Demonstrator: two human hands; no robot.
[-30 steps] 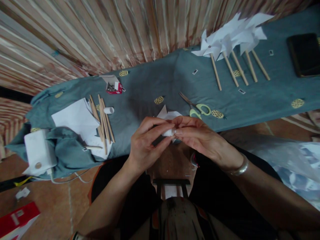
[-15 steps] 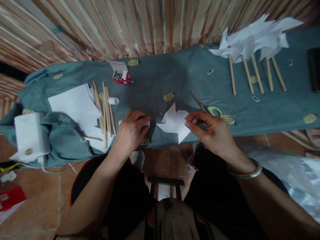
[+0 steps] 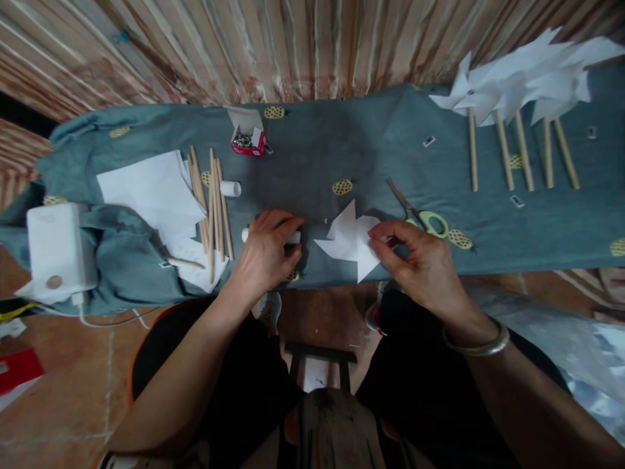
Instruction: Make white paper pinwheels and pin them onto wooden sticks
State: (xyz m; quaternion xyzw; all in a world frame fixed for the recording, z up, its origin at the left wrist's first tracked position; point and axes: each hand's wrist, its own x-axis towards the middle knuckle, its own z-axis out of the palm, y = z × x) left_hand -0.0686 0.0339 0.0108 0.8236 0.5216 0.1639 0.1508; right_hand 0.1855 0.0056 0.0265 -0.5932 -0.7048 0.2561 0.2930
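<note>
My left hand is closed round a white tube like a glue stick, low over the cloth; both ends of the tube show past the fingers. To its right lies a white paper pinwheel, its pointed blades spread on the cloth. My right hand pinches the pinwheel's right side between thumb and fingers, which hide that part of it. Just behind this hand are scissors with light green handles. A short white cap rests beside the wooden sticks.
Finished-looking pinwheels on sticks lie at the far right. A red box of metal pins stands open at the back. White paper sheets and a white box-shaped device with a cable are at left. A curtain hangs behind.
The view has turned slightly left, so the table's things sit farther right in the picture. My left hand's fingers look slightly more spread round the tube. My right hand keeps its pinch.
</note>
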